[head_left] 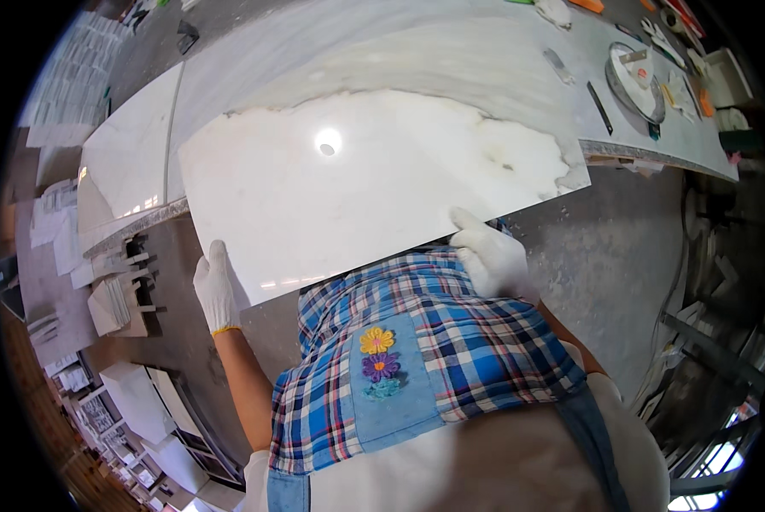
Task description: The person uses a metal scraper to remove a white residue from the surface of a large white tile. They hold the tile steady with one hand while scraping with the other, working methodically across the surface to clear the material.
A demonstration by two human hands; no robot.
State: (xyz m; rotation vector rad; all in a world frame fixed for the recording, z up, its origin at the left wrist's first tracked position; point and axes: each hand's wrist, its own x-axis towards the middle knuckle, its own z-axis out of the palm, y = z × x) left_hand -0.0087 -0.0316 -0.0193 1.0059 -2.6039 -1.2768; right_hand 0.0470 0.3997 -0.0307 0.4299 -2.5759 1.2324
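A large polished white stone tile (pixel 348 205) with grey-brown veining along its far and right edges spans the middle of the view, reflecting a round lamp. My left hand (pixel 216 290), in a white knit glove, grips its near left corner, thumb on top. My right hand (pixel 491 256), gloved likewise, holds the near edge right of the middle, its thumb over the top face. The fingers under the tile are hidden. The tile's far part overlaps the stone-topped table (pixel 314 55), while its near part juts out past the table's front edge toward my plaid apron (pixel 434 341).
Another pale tile (pixel 131 141) lies on the table at the left. On the right are a round metal basin (pixel 634 85) with white material, a dark flat bar (pixel 599 108) and small tools. Stacked tiles (pixel 118 303) stand low at the left, metal framing (pixel 707 337) at the right.
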